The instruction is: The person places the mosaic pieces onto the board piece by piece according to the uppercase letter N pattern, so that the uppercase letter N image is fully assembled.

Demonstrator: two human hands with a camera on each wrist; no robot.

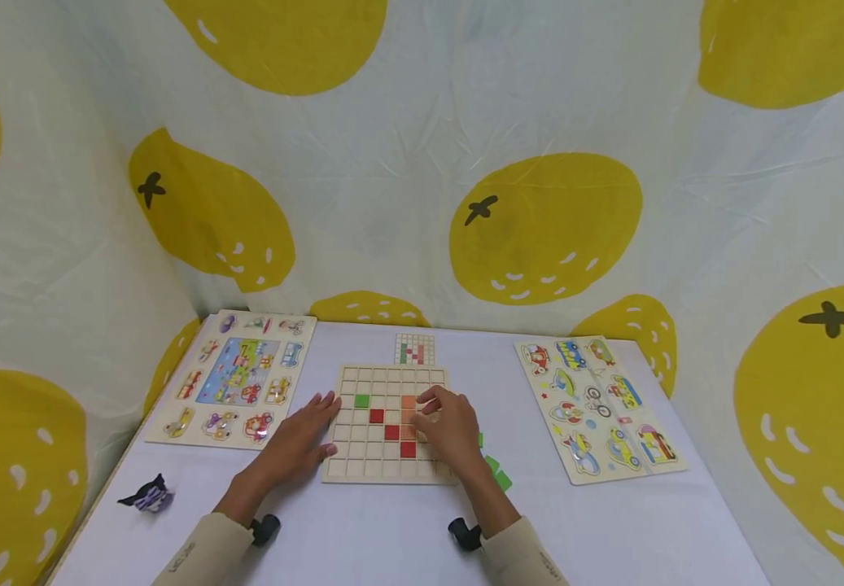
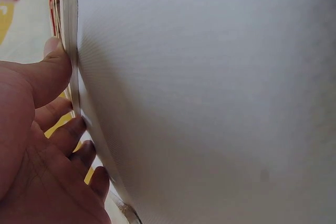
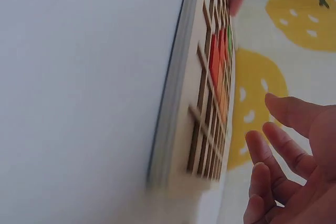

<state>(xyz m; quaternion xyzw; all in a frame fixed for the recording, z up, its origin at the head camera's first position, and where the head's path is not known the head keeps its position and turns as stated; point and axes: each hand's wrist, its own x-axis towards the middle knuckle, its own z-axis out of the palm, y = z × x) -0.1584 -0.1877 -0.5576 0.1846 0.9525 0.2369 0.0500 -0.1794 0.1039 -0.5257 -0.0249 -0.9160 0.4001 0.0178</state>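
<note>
A wooden grid board [image 1: 352, 469] lies on the table with a green tile [image 1: 361, 401], a diagonal of red tiles [image 1: 391, 432] and a column of orange tiles [image 1: 408, 402] in its squares. My left hand [image 1: 293, 443] rests at the board's left edge; in the left wrist view its thumb [image 2: 55, 74] and fingertips touch that edge. Over the right part of the board hovers my right hand [image 1: 451, 427], hiding some squares. In the right wrist view its fingers [image 3: 281, 153] are loosely bent, apart from the thumb, with nothing between them.
Loose green tiles [image 1: 502, 478] lie right of the board, partly behind the right forearm. A small pattern card [image 1: 425, 340] sits behind it. Vehicle puzzles stand left [image 1: 161, 433] and right [image 1: 583, 476]. A dark striped item [image 1: 150, 496] lies front left.
</note>
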